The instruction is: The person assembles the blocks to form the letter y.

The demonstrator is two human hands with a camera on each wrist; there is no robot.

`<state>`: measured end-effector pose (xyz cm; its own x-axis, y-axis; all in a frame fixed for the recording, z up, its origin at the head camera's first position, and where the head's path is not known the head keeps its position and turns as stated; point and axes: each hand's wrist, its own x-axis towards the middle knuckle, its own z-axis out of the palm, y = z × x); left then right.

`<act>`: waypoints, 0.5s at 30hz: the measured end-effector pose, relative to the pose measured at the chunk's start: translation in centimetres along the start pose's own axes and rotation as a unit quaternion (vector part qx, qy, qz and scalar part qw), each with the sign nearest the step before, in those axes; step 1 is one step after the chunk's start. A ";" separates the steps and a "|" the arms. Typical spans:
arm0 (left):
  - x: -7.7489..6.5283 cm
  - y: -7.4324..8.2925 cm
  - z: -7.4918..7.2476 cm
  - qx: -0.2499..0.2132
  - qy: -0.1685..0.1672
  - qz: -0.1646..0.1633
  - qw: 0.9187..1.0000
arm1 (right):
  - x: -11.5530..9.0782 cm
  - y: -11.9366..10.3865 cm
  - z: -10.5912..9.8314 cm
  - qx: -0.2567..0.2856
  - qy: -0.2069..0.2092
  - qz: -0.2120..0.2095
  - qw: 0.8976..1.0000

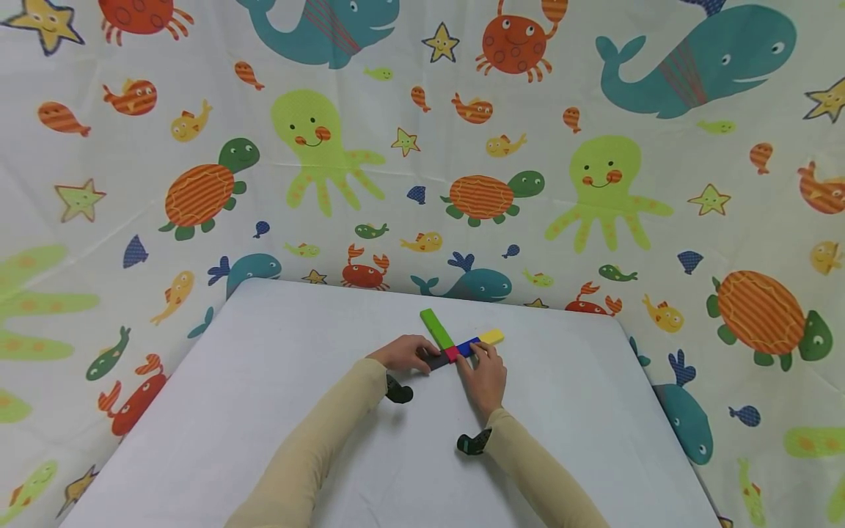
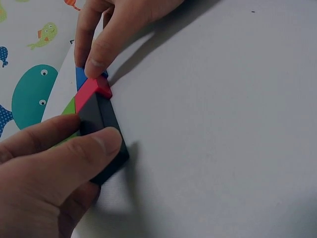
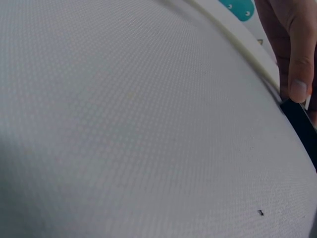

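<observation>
Several coloured blocks lie end to end on the white table. My left hand (image 1: 399, 353) pinches the black block (image 2: 110, 116) between thumb and fingers. A small red block (image 2: 95, 88) touches its far end. Beyond that sits a blue block (image 1: 467, 347), pinched by my right hand (image 1: 487, 378), whose thumb is close to the red block. A yellow block (image 1: 491, 336) continues the line past the blue one. From the red block a long green block (image 1: 436, 328) slants away to the back left. In the right wrist view, only the left hand and black block (image 3: 303, 130) show.
The white table (image 1: 264, 418) spreads around the blocks, its back edge a short way behind the green block. A sheet printed with sea animals (image 1: 409, 147) hangs behind and beside it. A dark strap end (image 1: 474, 443) sticks out at the right wrist.
</observation>
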<state>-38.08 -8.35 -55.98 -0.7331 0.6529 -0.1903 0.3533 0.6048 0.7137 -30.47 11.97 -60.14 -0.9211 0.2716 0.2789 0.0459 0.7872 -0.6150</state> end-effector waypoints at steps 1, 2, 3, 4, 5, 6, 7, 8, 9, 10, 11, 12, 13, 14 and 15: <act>-0.1 -0.1 0.0 0.001 0.001 -0.001 1.000 | 0.0 -0.1 0.0 0.001 0.001 -0.001 1.000; -0.2 -0.1 -0.1 0.001 0.002 0.000 1.000 | -0.1 -0.2 0.0 0.000 0.002 -0.003 1.000; -0.3 -0.1 -0.2 -0.002 0.003 -0.001 1.000 | -0.1 -0.2 0.0 0.001 0.002 -0.004 1.000; -0.5 -0.2 -0.4 -0.002 0.005 -0.001 1.000 | -0.1 -0.3 0.0 0.002 0.003 -0.004 1.000; -0.8 -0.2 -0.6 -0.001 0.006 0.000 1.000 | -0.2 -0.3 0.0 0.002 0.004 -0.005 1.000; -1.1 -0.3 -0.9 -0.002 0.007 0.001 1.000 | -0.2 -0.4 0.0 0.002 0.004 -0.006 1.000; -1.5 -0.3 -1.2 -0.001 0.008 0.004 1.000 | -0.2 -0.4 0.0 0.003 0.005 -0.006 1.000; -1.9 -0.4 -1.5 -0.002 0.009 0.006 1.000 | -0.2 -0.3 0.1 0.002 0.006 -0.007 1.000; -2.4 -0.5 -1.9 -0.002 0.008 0.006 1.000 | -0.2 -0.3 0.1 0.000 0.006 -0.006 1.000; -2.9 -0.7 -2.3 -0.001 0.007 0.009 1.000 | -0.2 -0.2 0.2 -0.002 0.007 -0.007 1.000; -3.5 -0.9 -2.7 -0.003 0.006 0.010 1.000 | -0.2 -0.1 0.2 -0.005 0.007 -0.006 1.000; -4.1 -1.1 -3.0 -0.005 0.003 0.010 1.000 | -0.1 -0.1 0.2 -0.007 0.007 -0.005 1.000; -4.7 -1.4 -3.4 -0.004 0.000 0.011 1.000 | -0.1 0.0 0.3 -0.009 0.006 -0.004 1.000; -5.4 -1.6 -3.7 -0.005 -0.004 0.009 1.000 | -0.1 0.0 0.3 -0.009 0.005 -0.003 1.000; -6.1 -1.9 -3.9 -0.005 -0.008 0.008 1.000 | -0.1 0.1 0.3 -0.009 0.003 -0.001 1.000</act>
<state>-36.51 -15.27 -53.54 -0.7173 0.6704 -0.1899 0.3594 0.5895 0.7234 -30.47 11.84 -60.41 -0.9186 0.2732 0.2854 0.0503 0.7975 -0.6012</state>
